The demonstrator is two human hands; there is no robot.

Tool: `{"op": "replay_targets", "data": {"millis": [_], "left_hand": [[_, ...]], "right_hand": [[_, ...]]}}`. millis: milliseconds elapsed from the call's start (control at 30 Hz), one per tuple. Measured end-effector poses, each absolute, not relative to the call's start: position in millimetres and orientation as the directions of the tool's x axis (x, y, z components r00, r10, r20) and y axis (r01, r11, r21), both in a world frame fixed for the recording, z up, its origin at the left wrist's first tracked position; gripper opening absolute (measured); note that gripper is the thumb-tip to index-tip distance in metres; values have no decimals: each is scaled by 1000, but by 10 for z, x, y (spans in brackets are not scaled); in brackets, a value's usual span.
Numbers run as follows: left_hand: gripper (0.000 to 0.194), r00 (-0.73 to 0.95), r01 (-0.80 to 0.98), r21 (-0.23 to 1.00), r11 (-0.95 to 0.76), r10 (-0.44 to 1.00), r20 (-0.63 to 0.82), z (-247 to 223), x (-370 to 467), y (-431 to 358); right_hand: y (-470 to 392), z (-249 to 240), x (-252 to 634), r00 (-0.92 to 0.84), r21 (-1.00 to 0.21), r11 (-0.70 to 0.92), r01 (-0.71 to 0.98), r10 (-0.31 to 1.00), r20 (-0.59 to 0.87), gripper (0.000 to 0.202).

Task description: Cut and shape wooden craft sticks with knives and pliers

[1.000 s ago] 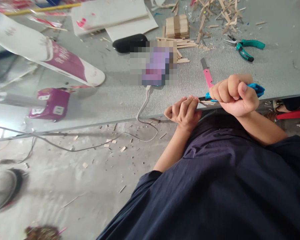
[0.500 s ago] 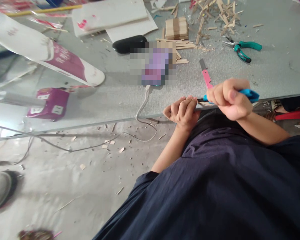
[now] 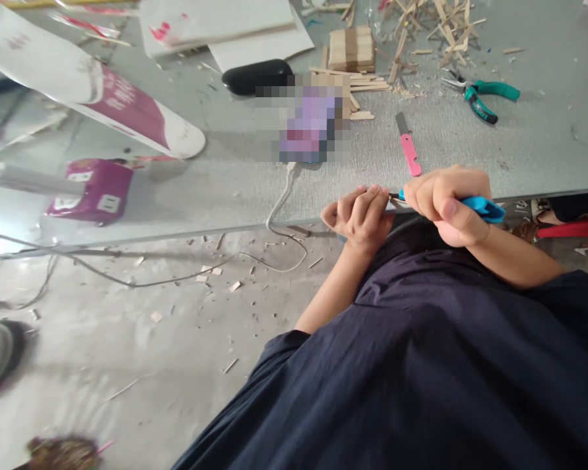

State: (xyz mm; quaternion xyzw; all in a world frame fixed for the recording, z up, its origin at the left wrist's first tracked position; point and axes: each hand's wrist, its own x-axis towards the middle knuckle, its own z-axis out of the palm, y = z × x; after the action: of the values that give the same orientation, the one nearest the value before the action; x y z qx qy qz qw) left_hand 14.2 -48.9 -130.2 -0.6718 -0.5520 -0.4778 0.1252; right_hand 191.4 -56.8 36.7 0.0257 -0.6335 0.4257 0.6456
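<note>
At the table edge, close to my body, my right hand (image 3: 453, 202) is closed around a blue utility knife (image 3: 485, 209). Its wide blue end sticks out behind the fist, and its thin dark front points toward my left hand (image 3: 357, 215). That left hand is closed, fingers bent over the edge, pinching a thin wooden stick (image 3: 396, 203) that shows only as a pale sliver between the hands. Most of the stick and the knife's tip are hidden by fingers. Just beyond my right hand lies a pink folding blade (image 3: 409, 153), flat on the table.
Green-handled pliers (image 3: 485, 98) lie at the right. Behind are a bundle of craft sticks (image 3: 351, 49), loose sticks, a black case (image 3: 257, 76) and a blurred phone (image 3: 308, 124) on a white cable (image 3: 279, 205). A white bottle (image 3: 127, 104) and purple box (image 3: 93, 189) stand left.
The view has shifted slightly. My right hand has tilted and dropped a little at the wrist, with the knife still in it. My left hand keeps its place at the edge.
</note>
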Motion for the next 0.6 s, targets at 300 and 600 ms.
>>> {"op": "replay_targets", "data": {"millis": [300,600], "left_hand": [[31,-25,850,360,-384,653,757,-1316,86,-500],[33,-63,832,395,-391,639,767,-1328,117,-486]], "right_hand": [[-515,720,2042,88,-496,692,-525,623,777,66],[-426,508,1967,-107,-486,576,-657,566,817,64]]}}
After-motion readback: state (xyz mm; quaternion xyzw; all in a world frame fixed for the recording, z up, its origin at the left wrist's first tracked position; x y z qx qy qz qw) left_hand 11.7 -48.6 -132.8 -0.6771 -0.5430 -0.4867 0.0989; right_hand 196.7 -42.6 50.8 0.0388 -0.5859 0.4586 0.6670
